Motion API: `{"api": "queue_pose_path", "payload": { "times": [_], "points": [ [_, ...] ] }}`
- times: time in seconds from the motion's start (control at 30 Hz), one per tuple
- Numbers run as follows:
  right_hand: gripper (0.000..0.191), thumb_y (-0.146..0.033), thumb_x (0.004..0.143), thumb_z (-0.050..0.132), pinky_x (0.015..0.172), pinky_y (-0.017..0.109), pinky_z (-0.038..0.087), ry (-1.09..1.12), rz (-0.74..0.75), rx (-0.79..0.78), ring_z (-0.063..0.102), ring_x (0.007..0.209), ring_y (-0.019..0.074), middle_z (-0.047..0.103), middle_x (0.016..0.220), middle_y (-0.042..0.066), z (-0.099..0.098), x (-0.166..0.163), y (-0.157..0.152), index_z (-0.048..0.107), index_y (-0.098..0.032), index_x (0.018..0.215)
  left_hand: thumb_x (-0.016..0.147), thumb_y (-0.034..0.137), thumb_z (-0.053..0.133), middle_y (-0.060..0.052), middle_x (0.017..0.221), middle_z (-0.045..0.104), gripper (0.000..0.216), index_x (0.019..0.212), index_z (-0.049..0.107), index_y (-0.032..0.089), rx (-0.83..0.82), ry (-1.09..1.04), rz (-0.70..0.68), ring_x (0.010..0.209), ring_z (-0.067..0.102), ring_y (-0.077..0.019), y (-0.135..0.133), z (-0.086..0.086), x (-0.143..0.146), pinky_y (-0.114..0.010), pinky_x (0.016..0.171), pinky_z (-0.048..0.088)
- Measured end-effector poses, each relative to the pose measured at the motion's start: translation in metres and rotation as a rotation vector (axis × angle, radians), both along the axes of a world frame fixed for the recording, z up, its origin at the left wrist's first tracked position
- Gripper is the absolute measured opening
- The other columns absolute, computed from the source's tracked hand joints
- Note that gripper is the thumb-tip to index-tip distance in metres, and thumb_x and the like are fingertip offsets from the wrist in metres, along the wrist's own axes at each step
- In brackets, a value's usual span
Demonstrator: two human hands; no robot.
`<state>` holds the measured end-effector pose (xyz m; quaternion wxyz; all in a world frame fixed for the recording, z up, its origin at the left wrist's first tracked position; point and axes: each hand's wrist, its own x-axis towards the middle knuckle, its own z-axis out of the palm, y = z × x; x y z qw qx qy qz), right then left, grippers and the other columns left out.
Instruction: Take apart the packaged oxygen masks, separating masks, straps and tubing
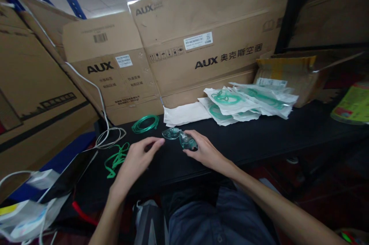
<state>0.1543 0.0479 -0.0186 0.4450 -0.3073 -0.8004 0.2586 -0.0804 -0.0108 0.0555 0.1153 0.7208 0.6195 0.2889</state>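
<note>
My right hand [206, 150] is closed around a clear green-tinted plastic breathing mask [188, 141], thumb below and fingers above. A second clear cupped piece [171, 133] joins or touches its left side; I cannot tell which. My left hand [138, 158] is just left of that piece, thumb and forefinger tips brought together in a pinch. Whatever it holds, if anything, is too small to make out. Behind the left hand a coil of green tubing [145, 124] rests on the black table [173, 164]. A tangled green elastic cord [117, 159] lies beside the left wrist.
Packs of green tubing in white-backed pouches [230, 100] are piled at the back right, beside white sheets [186, 114]. Cardboard boxes [207, 45] wall the back. An open carton [285, 72] stands right. White cables [105, 137], a dark-screened device [69, 175] and power strips [25, 218] occupy the left.
</note>
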Motion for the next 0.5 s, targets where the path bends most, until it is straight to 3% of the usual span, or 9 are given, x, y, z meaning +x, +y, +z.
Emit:
{"api": "queue_pose_path", "payload": {
  "times": [0.07,0.2,0.33,0.4,0.5],
  "points": [
    [0.052,-0.009,0.079,0.071,0.096,0.037,0.051,0.007,0.054,0.054,0.063,0.11,0.0234,0.065,0.122,0.011,-0.002,0.001,0.001,0.057,-0.02,0.128,0.095,0.061,0.047,-0.003,0.08,0.075,0.049,0.09,0.077,0.022,-0.049,-0.133,-0.106,0.076,0.068,-0.0217,0.009,-0.011,0.032,-0.029,0.073,0.049],
    [0.052,0.001,0.081,0.06,0.104,0.04,0.047,0.022,0.046,0.059,0.06,0.118,0.023,0.064,0.124,0.011,-0.005,0.004,0.005,0.06,-0.021,0.129,0.095,0.06,0.049,-0.001,0.063,0.066,0.052,0.075,0.072,0.017,-0.057,-0.387,-0.1,0.056,0.058,-0.0163,0.031,-0.039,0.059,-0.025,0.056,0.043],
    [0.064,0.003,0.077,0.062,0.109,0.041,0.044,0.033,0.056,0.018,0.057,0.123,0.0229,0.061,0.129,0.009,-0.006,0.005,0.005,0.058,-0.024,0.135,0.093,0.053,0.055,-0.002,0.071,0.068,0.043,0.077,0.071,0.017,-0.033,-0.592,-0.111,0.066,0.061,-0.0164,0.041,-0.057,0.058,-0.025,0.065,0.047],
    [0.066,-0.005,0.079,0.066,0.11,0.041,0.044,0.089,0.083,-0.023,0.055,0.127,0.0229,0.058,0.136,0.01,-0.005,0.004,0.002,0.053,-0.025,0.14,0.094,0.049,0.056,-0.002,0.076,0.07,0.038,0.08,0.072,0.017,0.006,-0.621,-0.075,0.074,0.064,-0.018,0.039,-0.06,0.057,-0.026,0.072,0.049],
    [0.053,-0.025,0.088,0.066,0.097,0.036,0.054,0.225,0.096,-0.165,0.06,0.122,0.0227,0.058,0.138,0.01,-0.004,0.001,0.001,0.054,-0.025,0.139,0.094,0.045,0.057,-0.003,0.086,0.073,0.033,0.088,0.075,0.018,0.086,-0.62,-0.027,0.083,0.067,-0.0201,0.033,-0.06,0.059,-0.028,0.08,0.051]
  ]
}}
